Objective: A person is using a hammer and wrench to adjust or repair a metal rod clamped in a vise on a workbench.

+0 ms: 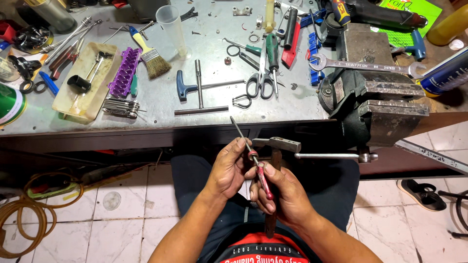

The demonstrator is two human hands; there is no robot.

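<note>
The left hand [228, 168] pinches a thin metal rod [240, 132]. The right hand [282, 192] grips a red-handled tool [263, 182] and a hammer [276, 144]; hammering appears not yet started.

Grey workbench [161, 104], scissors [261, 84], paintbrush [148, 53], spanner [365, 65], bench vise [375, 104]

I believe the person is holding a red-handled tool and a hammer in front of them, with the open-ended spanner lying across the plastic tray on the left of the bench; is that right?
Not quite. The head view shows the open-ended spanner lying across the top of the bench vise on the right, not on the plastic tray. The rest holds: the left hand and right hand hold a red-handled tool and a hammer.
</note>
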